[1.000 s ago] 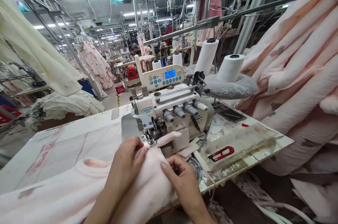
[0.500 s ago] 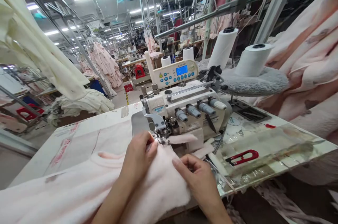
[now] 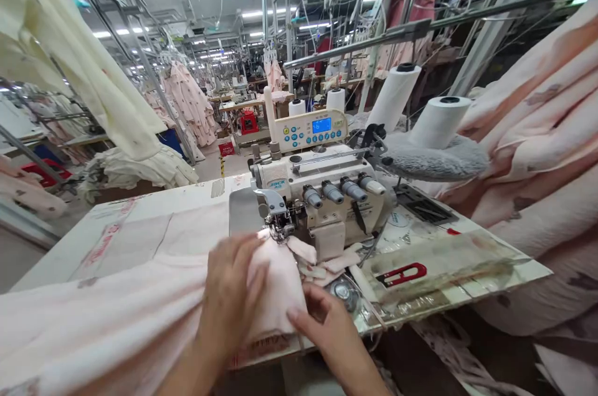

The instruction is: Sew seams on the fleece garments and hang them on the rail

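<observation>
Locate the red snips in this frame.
In the head view, the red snips lie right of centre, on the right side of the worktable, between the sewing machine and the table's front edge.

Lies as soft pale-pink cloth (image 3: 280,284) between left hand (image 3: 231,287) and right hand (image 3: 331,324), loosely folded beyond the left

Saw matt, fleecy cloth (image 3: 283,278) in front of the sewing machine (image 3: 322,216); found smooth painted casing (image 3: 327,240) on the machine, shiny bare metal at its presser foot (image 3: 280,228). Noted clear, glossy plastic film (image 3: 415,302) over the bench (image 3: 532,269) to the machine's right, smooth red snips (image 3: 393,276) there, and matt thread cones (image 3: 397,94) with shaggy plush (image 3: 434,162) behind the machine.
</observation>
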`<state>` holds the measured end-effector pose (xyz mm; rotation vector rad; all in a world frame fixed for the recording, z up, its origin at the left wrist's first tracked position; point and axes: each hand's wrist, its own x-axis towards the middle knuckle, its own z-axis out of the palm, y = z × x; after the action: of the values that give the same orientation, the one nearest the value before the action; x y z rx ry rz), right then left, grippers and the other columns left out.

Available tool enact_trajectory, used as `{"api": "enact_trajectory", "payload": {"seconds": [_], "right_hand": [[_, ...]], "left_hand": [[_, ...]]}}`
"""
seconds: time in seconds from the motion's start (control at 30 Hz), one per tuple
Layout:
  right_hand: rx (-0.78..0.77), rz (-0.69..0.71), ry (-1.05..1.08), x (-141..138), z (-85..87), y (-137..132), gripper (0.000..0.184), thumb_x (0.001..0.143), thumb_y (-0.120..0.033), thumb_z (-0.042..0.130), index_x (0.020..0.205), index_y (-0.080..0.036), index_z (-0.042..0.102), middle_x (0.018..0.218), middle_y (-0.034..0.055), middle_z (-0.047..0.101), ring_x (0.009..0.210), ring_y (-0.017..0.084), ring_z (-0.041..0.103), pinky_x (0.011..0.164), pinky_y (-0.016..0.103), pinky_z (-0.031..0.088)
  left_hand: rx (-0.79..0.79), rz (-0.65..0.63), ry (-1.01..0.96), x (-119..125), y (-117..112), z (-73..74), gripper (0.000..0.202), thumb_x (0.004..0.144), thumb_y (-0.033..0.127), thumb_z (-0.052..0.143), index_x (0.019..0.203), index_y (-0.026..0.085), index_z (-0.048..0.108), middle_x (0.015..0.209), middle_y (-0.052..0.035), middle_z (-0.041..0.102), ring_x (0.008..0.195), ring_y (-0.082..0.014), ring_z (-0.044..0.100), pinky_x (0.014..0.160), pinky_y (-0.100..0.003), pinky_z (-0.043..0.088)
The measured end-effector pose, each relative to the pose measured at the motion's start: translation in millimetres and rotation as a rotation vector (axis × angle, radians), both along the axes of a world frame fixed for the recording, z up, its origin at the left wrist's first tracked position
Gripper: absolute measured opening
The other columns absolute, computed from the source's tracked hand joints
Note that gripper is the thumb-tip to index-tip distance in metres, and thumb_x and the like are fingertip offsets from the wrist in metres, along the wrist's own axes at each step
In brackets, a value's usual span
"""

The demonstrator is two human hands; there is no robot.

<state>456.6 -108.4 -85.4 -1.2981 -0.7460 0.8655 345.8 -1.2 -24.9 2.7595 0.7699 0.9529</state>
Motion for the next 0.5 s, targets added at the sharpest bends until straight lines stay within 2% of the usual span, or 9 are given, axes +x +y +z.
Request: {"api": "enact_trajectory", "payload": {"seconds": [0.1,0.2,0.33,0.43,0.5], "right_hand": [[0.05,0.049,-0.181,-3.9,0.9,-10.9,0.007,0.067,-0.021,0.057,0.067,-0.018,0.063,0.077,0.0028,0.059,0.079,0.02,0.055,0.074,0.029,0.043],[0.08,0.056,-0.231,-6.8,3.9,-17.2,0.012,0.068,-0.015,0.049,0.065,-0.019,0.06,0.073,0.0009,0.055,0.072,0.017,0.052,0.068,0.025,0.042],[0.061,0.041,-0.252,-9.8,3.0,-23.9,0.01,0.073,-0.019,0.051,0.067,-0.019,0.058,0.073,0.0005,0.053,0.07,0.016,0.052,0.064,0.023,0.04],[0.005,-0.007,-0.267,-11.1,1.1,-29.3,0.014,0.076,-0.026,0.055,0.065,-0.018,0.06,0.066,-0.0006,0.05,0.064,0.015,0.049,0.059,0.023,0.038],[-0.021,0.025,-0.193,-11.8,0.3,-32.8,0.019,0.078,-0.032,0.056,0.068,-0.018,0.064,0.063,-0.0005,0.05,0.061,0.014,0.047,0.057,0.023,0.038]], "left_hand": [[-0.011,-0.158,-0.024,-21.4,-34.3,-27.0,0.031,0.085,0.02,0.046,0.117,0.023,0.046,0.111,-0.0067,0.059,0.106,-0.0194,0.052,0.089,-0.031,0.045],[-0.013,-0.207,0.022,-31.6,-48.8,-44.0,0.035,0.086,0.019,0.047,0.121,0.022,0.045,0.114,-0.0079,0.058,0.107,-0.0198,0.052,0.09,-0.031,0.046],[0.034,-0.253,-0.01,-32.2,-45.3,-40.6,0.029,0.084,0.009,0.046,0.111,0.02,0.05,0.092,-0.0066,0.063,0.084,-0.016,0.058,0.072,-0.026,0.05],[0.117,-0.276,-0.114,-29.6,-45.8,-32.5,0.022,0.084,0.007,0.047,0.102,0.019,0.053,0.074,-0.0038,0.062,0.067,-0.0139,0.055,0.059,-0.025,0.046],[0.213,-0.301,-0.171,-27.9,-49.0,-29.4,0.02,0.084,0.008,0.048,0.101,0.015,0.056,0.07,-0.0039,0.061,0.063,-0.0131,0.052,0.056,-0.025,0.044]]}}
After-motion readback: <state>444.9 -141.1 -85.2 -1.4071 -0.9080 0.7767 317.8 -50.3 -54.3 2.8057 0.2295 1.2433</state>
